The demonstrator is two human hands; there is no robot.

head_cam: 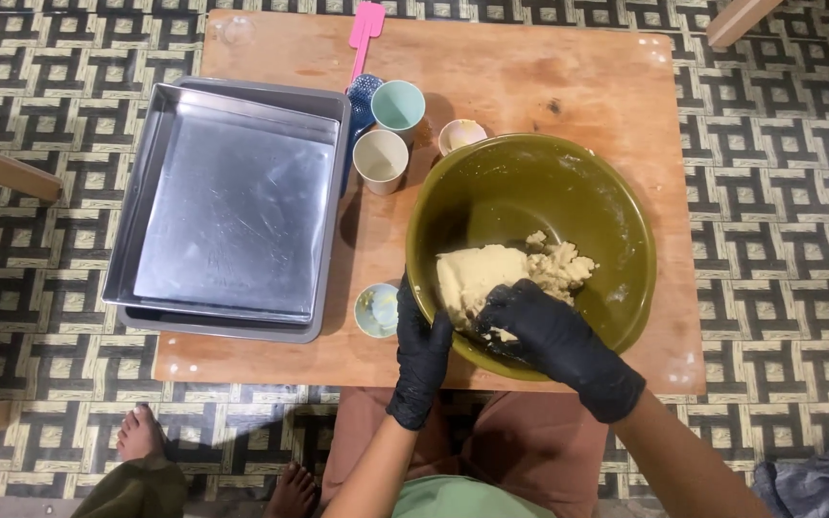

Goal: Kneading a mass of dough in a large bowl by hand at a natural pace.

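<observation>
Right of centre on the table [271,360], the right hand [549,331] presses curled fingers into half-crumbly dough [501,273] inside the green bowl [530,182], the left hand [421,355] clasps its rim, and the baking pans [232,211] wait unfilled.

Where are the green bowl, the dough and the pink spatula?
green bowl [530,173], head view, on its bare inner wall.
dough [477,273], head view, on the smooth pale lump.
pink spatula [367,27], head view, on its flat pink blade.
</observation>
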